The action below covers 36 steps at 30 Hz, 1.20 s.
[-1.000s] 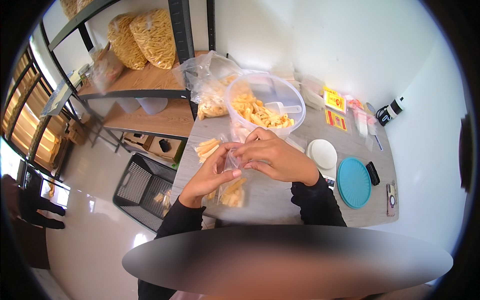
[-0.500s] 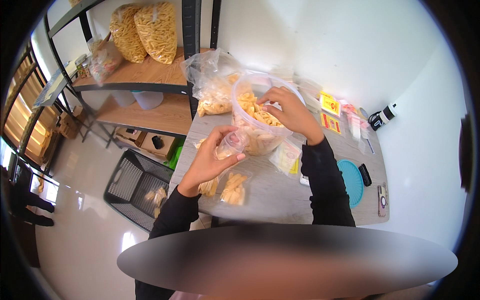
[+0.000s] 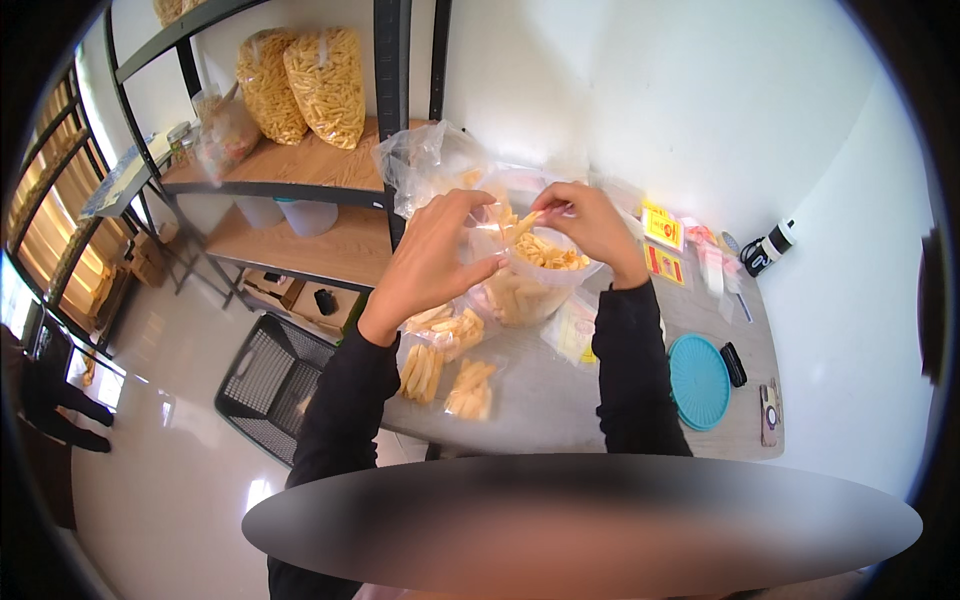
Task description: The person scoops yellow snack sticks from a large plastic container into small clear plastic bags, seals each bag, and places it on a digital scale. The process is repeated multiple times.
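My left hand holds a small clear bag over the near side of the clear bucket of yellow stick snacks. My right hand pinches a snack piece at the bag's mouth, above the bucket. Several small filled bags lie on the grey table below my hands, and a large crumpled bag sits behind them.
A black shelf with big snack bags stands at the left, a grey basket below it. On the right are a teal lid, yellow packets, a phone and a black-and-white cylinder by the wall.
My left hand has risen with the bag toward the bucket. My right hand left the bag, dipped into the bucket, and has now come back to the bag with a snack piece.
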### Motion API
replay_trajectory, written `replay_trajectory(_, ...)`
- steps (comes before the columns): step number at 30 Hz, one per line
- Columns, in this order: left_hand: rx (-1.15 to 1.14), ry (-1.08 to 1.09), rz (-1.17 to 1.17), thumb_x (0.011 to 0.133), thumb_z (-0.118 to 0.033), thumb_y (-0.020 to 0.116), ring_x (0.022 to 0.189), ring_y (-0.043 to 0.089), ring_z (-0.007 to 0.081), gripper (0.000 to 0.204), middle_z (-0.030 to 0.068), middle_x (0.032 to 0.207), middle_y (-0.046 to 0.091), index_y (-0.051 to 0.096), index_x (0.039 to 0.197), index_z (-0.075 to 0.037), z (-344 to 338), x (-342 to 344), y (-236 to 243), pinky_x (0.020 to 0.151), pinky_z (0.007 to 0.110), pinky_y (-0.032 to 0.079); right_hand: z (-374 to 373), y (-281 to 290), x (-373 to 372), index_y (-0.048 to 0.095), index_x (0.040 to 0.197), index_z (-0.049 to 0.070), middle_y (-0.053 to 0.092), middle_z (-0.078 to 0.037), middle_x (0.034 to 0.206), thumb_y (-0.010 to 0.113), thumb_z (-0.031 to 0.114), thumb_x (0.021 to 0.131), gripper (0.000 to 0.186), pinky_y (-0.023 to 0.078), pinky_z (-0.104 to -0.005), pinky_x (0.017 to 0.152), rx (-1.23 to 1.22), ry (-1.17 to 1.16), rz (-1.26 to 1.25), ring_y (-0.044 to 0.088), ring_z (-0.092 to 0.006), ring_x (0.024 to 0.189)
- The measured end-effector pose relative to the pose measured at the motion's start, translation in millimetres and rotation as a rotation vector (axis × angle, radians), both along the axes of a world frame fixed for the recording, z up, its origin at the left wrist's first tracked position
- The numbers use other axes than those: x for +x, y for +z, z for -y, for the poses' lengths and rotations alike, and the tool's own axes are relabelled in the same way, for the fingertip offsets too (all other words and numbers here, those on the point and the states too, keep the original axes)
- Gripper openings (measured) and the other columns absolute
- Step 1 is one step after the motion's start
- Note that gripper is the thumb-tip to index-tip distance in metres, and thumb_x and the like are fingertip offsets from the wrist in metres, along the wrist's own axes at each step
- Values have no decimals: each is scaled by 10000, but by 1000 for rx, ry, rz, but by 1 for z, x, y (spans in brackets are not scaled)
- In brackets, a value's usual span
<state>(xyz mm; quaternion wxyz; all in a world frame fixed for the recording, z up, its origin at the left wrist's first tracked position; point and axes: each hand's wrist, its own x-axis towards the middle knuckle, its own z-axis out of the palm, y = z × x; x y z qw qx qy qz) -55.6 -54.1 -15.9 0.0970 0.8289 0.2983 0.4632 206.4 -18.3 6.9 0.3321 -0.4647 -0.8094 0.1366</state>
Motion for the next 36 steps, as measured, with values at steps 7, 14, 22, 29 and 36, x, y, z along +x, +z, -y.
replay_trajectory(7,146,65,-99,742,-215,845,1039,595,298,600,112,1068,631,589,1256,-40,-11,28,27,947,406,430,60,10,20,712,1029,1,721,-32,979,747,34,870,166,496,-269,827,216,-160,-519,611,-103,858)
replay_trajectory(14,78,-32,-36,713,-191,859,1017,600,293,607,107,1041,634,602,1245,-52,-6,60,23,930,407,444,63,1,10,713,1011,14,692,-38,971,792,29,829,199,486,-280,838,219,-82,-461,606,-124,863)
replay_trajectory(22,64,10,-16,683,-123,874,1004,608,276,615,94,1043,636,616,1237,-54,-15,57,18,912,402,465,52,-4,4,737,1041,64,640,-75,976,711,65,872,171,456,-366,905,220,86,-224,581,-267,1001)
replay_trajectory(29,115,158,-54,689,-109,865,1008,607,272,632,80,1072,647,612,1267,-73,-15,38,26,936,398,451,34,-15,14,740,1058,71,606,-57,1007,692,46,890,177,469,-329,879,194,-69,-221,582,-229,1008)
replay_trajectory(36,137,174,-37,701,-112,852,1032,605,270,625,79,1088,648,606,1275,-79,-17,24,30,962,402,433,-15,-29,6,756,945,121,677,-62,995,722,47,803,164,474,-416,893,61,31,369,617,-291,1053)
